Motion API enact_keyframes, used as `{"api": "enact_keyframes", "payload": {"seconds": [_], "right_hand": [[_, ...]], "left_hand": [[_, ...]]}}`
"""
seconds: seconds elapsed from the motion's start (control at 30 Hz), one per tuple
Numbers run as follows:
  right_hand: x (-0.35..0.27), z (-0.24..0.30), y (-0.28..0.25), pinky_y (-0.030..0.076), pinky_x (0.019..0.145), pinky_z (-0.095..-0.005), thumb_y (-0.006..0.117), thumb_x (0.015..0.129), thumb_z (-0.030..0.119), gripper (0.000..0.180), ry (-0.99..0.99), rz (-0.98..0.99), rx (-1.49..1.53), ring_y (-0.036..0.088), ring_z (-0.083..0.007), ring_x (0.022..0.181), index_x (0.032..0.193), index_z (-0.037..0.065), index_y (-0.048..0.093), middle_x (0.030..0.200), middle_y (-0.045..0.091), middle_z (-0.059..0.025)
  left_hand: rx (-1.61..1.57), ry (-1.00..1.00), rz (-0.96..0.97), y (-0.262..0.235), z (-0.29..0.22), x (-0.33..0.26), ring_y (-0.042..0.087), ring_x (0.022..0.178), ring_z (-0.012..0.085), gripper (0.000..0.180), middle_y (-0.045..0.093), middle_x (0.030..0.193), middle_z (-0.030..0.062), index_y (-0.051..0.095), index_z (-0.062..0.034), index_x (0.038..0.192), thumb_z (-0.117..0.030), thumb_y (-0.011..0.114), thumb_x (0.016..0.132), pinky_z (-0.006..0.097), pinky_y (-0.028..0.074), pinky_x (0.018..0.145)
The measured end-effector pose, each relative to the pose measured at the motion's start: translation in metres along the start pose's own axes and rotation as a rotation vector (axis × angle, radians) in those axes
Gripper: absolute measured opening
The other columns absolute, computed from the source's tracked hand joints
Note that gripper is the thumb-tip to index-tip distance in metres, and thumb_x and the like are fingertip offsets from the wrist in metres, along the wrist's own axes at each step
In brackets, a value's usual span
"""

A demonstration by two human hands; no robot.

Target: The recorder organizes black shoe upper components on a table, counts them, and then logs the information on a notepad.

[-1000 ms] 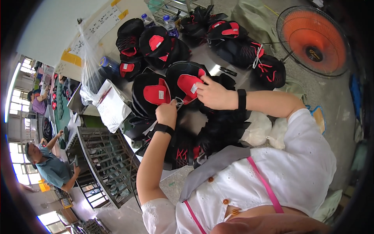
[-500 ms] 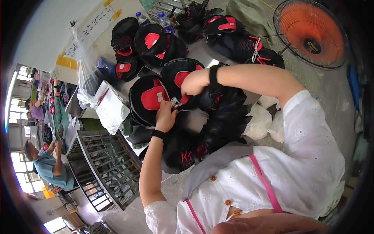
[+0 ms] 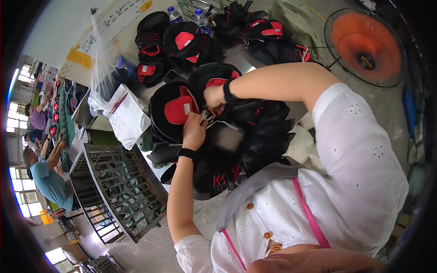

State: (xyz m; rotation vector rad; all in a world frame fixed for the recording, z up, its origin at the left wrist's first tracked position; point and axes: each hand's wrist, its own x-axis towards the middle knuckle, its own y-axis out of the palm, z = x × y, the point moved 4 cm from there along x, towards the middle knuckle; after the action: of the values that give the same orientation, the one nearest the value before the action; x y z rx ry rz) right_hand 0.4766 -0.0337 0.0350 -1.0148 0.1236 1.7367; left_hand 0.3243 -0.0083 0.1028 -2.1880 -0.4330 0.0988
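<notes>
Black shoe uppers with red tongues lie in stacked bundles on the table. My left hand [image 3: 194, 133] is closed, pinching a white string [image 3: 224, 123] beside the red label patch of the left upper [image 3: 161, 129]. Close to it, my right hand [image 3: 214, 97] bends down over the neighbouring upper [image 3: 203, 73], fingers curled at the same string. Its fingertips are partly hidden, but they appear to grip the string. A loop of the string trails over the dark uppers [image 3: 268, 132] fanned out on the right.
More upper bundles [image 3: 182, 41] stand at the back, near water bottles [image 3: 201, 20] and a phone [image 3: 174, 77]. A paper pad [image 3: 127, 119] and hanging plastic bag [image 3: 96, 68] are at left, above a metal rack [image 3: 119, 191]. An orange fan [image 3: 364, 48] stands far right. Co-workers sit far left.
My right hand has come down and left, nearer my left hand. The white string now shows as a longer loop between them and the right-hand uppers. The view has shifted slightly.
</notes>
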Motion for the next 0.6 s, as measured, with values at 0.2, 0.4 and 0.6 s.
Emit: {"api": "enact_keyframes", "payload": {"seconds": [0.2, 0.4, 0.6], "right_hand": [[-0.082, 0.02, 0.001, 0.051, 0.053, -0.0315, 0.057, 0.08, 0.011, 0.012, 0.042, -0.313, 0.464, 0.062, -0.0212, 0.059, 0.084, 0.0, 0.059, 0.072, 0.059, -0.0101], [-0.098, 0.015, -0.011, 0.051, 0.061, -0.0403, 0.052, 0.085, 0.017, 0.015, -0.115, -0.343, 0.688, 0.063, -0.0232, 0.071, 0.081, 0.004, 0.058, 0.075, 0.059, -0.0092], [-0.093, 0.027, -0.018, 0.049, 0.065, -0.0353, 0.063, 0.07, 0.02, 0.021, -0.349, -0.615, -0.338, 0.062, -0.0281, 0.074, 0.08, 0.001, 0.066, 0.081, 0.064, -0.0155]], "left_hand": [[0.013, -0.046, 0.05, 0.005, 0.009, 0.001, 0.053, 0.081, 0.0332, 0.015, 0.052, 0.086, 0.0151, 0.059, -0.0014, 0.084, -0.01, 0.062, 0.073, 0.038, 0.043, 0.07], [0.095, -0.104, 0.106, 0.013, 0.009, 0.011, 0.054, 0.084, 0.0343, 0.016, 0.052, 0.09, 0.0149, 0.057, -0.0022, 0.082, -0.016, 0.061, 0.075, 0.041, 0.043, 0.072], [0.039, -0.105, 0.096, 0.016, 0.016, 0.015, 0.053, 0.087, 0.0338, 0.012, 0.051, 0.087, 0.0147, 0.057, -0.0018, 0.079, -0.012, 0.062, 0.074, 0.04, 0.042, 0.073]]}}
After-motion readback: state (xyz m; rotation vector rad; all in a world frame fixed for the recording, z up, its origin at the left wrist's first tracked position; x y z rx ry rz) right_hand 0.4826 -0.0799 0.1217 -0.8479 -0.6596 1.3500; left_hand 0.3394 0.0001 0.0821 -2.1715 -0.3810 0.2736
